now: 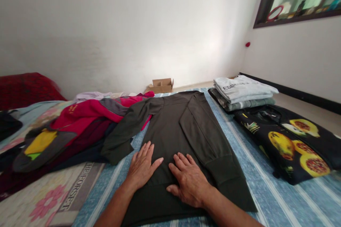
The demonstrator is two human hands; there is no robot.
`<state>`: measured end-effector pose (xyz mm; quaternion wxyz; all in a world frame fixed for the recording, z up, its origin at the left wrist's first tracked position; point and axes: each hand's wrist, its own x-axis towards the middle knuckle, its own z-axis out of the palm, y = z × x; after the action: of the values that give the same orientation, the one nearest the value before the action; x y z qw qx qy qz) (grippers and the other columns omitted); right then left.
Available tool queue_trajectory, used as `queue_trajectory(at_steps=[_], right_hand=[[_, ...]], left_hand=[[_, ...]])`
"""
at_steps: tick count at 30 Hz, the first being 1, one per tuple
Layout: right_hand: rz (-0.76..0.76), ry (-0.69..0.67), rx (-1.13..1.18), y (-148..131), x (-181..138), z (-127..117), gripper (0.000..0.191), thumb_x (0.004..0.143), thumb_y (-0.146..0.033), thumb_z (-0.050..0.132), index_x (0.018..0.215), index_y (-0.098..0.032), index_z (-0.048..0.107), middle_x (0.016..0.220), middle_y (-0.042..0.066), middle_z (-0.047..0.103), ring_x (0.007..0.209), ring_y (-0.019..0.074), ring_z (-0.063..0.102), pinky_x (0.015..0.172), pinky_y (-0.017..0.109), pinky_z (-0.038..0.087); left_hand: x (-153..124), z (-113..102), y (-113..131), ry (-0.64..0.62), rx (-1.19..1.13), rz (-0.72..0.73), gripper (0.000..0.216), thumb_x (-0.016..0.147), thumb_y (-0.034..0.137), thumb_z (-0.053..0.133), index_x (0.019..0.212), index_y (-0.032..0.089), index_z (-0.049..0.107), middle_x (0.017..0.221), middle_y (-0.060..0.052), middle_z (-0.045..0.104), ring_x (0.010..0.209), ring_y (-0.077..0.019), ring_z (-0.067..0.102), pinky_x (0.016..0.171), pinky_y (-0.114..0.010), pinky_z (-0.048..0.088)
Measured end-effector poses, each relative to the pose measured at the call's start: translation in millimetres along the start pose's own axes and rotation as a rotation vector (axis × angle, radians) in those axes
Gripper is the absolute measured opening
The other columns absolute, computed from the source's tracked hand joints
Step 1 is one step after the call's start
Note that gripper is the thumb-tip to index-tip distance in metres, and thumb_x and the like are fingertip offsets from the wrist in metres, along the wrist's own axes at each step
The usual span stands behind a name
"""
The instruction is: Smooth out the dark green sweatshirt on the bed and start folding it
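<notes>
A dark olive long-sleeved sweatshirt (pixel 170 127) lies spread out in front of me, its hem toward me. Its right-hand sleeve is folded in over the body, while the other sleeve sticks out to the left, over the pile of clothes. My left hand (pixel 142 166) rests flat on the lower left part of the fabric, fingers spread. Beside it, my right hand (pixel 189 181) also lies palm down on the cloth near the hem, fingers stretched out. Neither hand grips anything.
A loose pile with a red and grey jacket (pixel 85 113) is at left. On the right lie a black fruit-print garment (pixel 293 142) and a folded stack topped by a light grey shirt (pixel 242 87). A cardboard box (pixel 161 85) sits by the wall, beyond the blue striped sheet (pixel 255 170).
</notes>
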<state>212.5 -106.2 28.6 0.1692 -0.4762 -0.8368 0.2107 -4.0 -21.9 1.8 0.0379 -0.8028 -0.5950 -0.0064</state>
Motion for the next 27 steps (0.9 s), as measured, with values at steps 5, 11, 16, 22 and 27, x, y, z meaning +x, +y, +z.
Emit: queue_trajectory(at_steps=[5, 11, 16, 22, 27], right_hand=[[0.008, -0.003, -0.003, -1, -1, 4, 0.063, 0.088, -0.056, 0.04, 0.136, -0.016, 0.042, 0.146, 0.017, 0.03, 0.137, 0.03, 0.019, 0.111, 0.049, 0.013], [0.02, -0.036, -0.03, 1, 2, 7, 0.064, 0.086, -0.056, 0.043, 0.137, -0.018, 0.04, 0.147, 0.016, 0.028, 0.137, 0.0296, 0.018, 0.111, 0.049, 0.013], [0.022, -0.052, -0.026, 1, 1, 6, 0.064, 0.087, -0.056, 0.042, 0.138, -0.017, 0.04, 0.148, 0.016, 0.027, 0.138, 0.0292, 0.016, 0.111, 0.048, 0.011], [0.025, -0.079, -0.04, 2, 0, 10, 0.065, 0.086, -0.058, 0.041, 0.138, -0.019, 0.04, 0.148, 0.014, 0.027, 0.138, 0.0285, 0.017, 0.111, 0.047, 0.012], [0.033, -0.09, -0.052, 4, 1, 13, 0.064, 0.087, -0.058, 0.041, 0.139, -0.02, 0.04, 0.149, 0.012, 0.026, 0.138, 0.028, 0.016, 0.112, 0.047, 0.011]], left_hand=[[-2, -1, 0, -0.003, -0.015, 0.005, 0.073, 0.085, 0.06, 0.031, 0.137, 0.009, 0.038, 0.147, -0.015, 0.03, 0.136, -0.0272, 0.026, 0.108, -0.046, 0.027], [-3, -3, 2, -0.026, -0.018, -0.013, 0.073, 0.085, 0.06, 0.032, 0.137, 0.009, 0.038, 0.147, -0.015, 0.029, 0.136, -0.0273, 0.025, 0.108, -0.046, 0.026], [-4, -2, 2, -0.03, -0.002, -0.017, 0.072, 0.085, 0.061, 0.031, 0.138, 0.012, 0.038, 0.148, -0.013, 0.029, 0.136, -0.0264, 0.025, 0.108, -0.045, 0.027], [-8, -7, 5, -0.047, -0.048, -0.027, 0.072, 0.085, 0.062, 0.031, 0.138, 0.012, 0.037, 0.148, -0.013, 0.028, 0.137, -0.0267, 0.024, 0.108, -0.046, 0.026], [-11, -13, 8, -0.094, -0.074, -0.043, 0.072, 0.086, 0.06, 0.033, 0.14, 0.012, 0.033, 0.149, -0.013, 0.025, 0.138, -0.0261, 0.02, 0.11, -0.045, 0.022]])
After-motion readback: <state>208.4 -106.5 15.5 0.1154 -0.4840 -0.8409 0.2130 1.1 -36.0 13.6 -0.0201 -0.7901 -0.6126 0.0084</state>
